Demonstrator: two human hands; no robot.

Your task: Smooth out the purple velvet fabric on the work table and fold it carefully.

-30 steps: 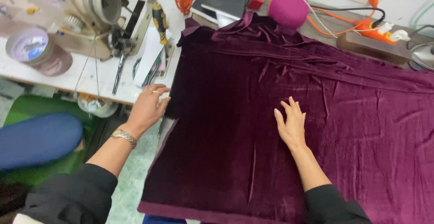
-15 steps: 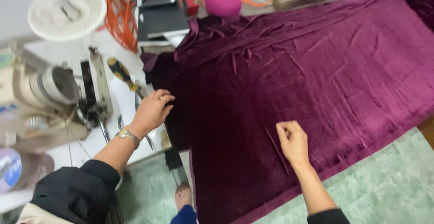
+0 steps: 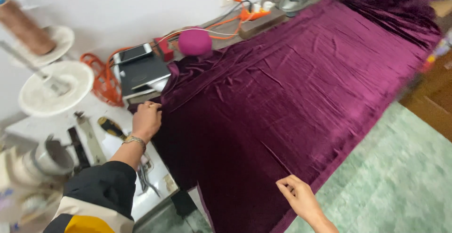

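The left hand [image 3: 147, 118] is curled, its fingers closed on the left edge of the purple velvet cloth [image 3: 292, 96], a gold bracelet [image 3: 134, 140] at the wrist and a black sleeve [image 3: 101, 186] behind it. The right hand [image 3: 300, 196] sits at the cloth's near edge, thumb and fingertips drawn together in a narrow pinch right at the hem; whether fabric is actually caught between them cannot be told.

The cloth lies spread and creased over a long table, running from the two hands away to the far right, where it bunches into dark folds. Its near edge hangs over a pale green floor [image 3: 400, 176].

Just beyond the cloth's far left corner rests a magenta ball [image 3: 195, 41], with orange cables [image 3: 226, 23] and a power strip [image 3: 261, 20] behind it along the wall. Left of the cloth, near the left hand, lies a stack of dark flat devices [image 3: 141, 70] topped by a phone [image 3: 134, 52]. Further left of the cloth stand white round thread stands [image 3: 56, 89] bearing a brown thread cone [image 3: 21, 26], and a yellow-handled screwdriver [image 3: 110, 127] lies on the white worktop [image 3: 155, 190].
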